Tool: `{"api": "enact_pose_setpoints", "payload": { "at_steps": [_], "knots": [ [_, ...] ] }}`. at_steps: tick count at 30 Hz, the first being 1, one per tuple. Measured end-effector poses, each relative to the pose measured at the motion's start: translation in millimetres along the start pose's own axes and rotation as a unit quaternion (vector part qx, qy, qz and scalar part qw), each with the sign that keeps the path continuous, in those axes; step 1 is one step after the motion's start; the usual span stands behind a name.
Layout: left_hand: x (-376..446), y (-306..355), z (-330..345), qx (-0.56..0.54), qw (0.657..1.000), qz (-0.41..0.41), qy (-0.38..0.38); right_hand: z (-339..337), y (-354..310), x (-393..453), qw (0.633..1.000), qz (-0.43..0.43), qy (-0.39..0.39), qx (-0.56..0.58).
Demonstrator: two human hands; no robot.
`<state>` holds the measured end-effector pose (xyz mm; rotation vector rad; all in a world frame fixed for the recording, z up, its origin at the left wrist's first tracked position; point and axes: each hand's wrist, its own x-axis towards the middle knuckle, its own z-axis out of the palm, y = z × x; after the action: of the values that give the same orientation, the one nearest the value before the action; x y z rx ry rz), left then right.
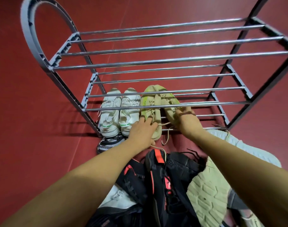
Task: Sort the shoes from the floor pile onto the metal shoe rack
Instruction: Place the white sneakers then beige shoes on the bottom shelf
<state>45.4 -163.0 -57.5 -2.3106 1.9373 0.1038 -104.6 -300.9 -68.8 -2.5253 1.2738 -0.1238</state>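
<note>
The metal shoe rack (156, 60) stands on the red floor with its upper tiers bare. On its bottom tier sits a white pair of sneakers (119, 112) at the left. Beside it lie two beige-and-lime sneakers. My left hand (142, 131) grips the heel end of the left beige sneaker (148, 104). My right hand (186, 119) grips the heel end of the right beige sneaker (170, 102). Both hands reach under the second tier's rods, which partly hide the shoes.
A pile of shoes lies on the floor in front of the rack: black-and-red sneakers (159, 181), a beige sole turned up (207, 194), a black-and-white knit shoe (108, 143), a light grey shoe (248, 148) at the right, and a white shoe (117, 199).
</note>
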Motion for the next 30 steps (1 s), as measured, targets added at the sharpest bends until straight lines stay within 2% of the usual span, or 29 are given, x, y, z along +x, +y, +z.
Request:
{"api": "enact_pose_setpoints", "payload": {
  "at_steps": [7, 13, 17, 22, 23, 25, 26, 28, 30],
  "knots": [
    [4, 7, 0, -0.042, 0.998, -0.019, 0.036, 22, 6, -45, 0.995, -0.09, 0.026, -0.034],
    [6, 11, 0, -0.07, 0.995, -0.063, 0.039, 16, -2, -52, 0.995, -0.06, 0.041, 0.075],
    [3, 3, -4, -0.077, 0.994, -0.072, 0.038, 18, -12, -59, 0.989, -0.084, 0.071, 0.098],
    [-6, -8, -12, -0.097, 0.994, -0.046, 0.016, 21, -11, -67, 0.985, -0.051, 0.044, 0.156],
    [-13, -7, -14, -0.095, 0.995, -0.023, 0.028, 17, -8, -71, 0.985, -0.059, 0.026, 0.158],
    [-26, -1, -18, -0.102, 0.991, 0.077, 0.042, 7, 3, -83, 0.988, -0.083, 0.001, 0.132],
    [-34, 3, -22, -0.13, 0.982, 0.136, 0.011, 2, 11, -89, 0.99, -0.089, 0.0, 0.113],
    [-49, 12, -29, -0.199, 0.946, 0.219, -0.131, -8, 28, -104, 0.994, -0.071, -0.002, 0.084],
    [-56, 19, -29, -0.21, 0.92, 0.23, -0.239, -15, 40, -117, 0.996, -0.059, -0.01, 0.072]
  ]
}}
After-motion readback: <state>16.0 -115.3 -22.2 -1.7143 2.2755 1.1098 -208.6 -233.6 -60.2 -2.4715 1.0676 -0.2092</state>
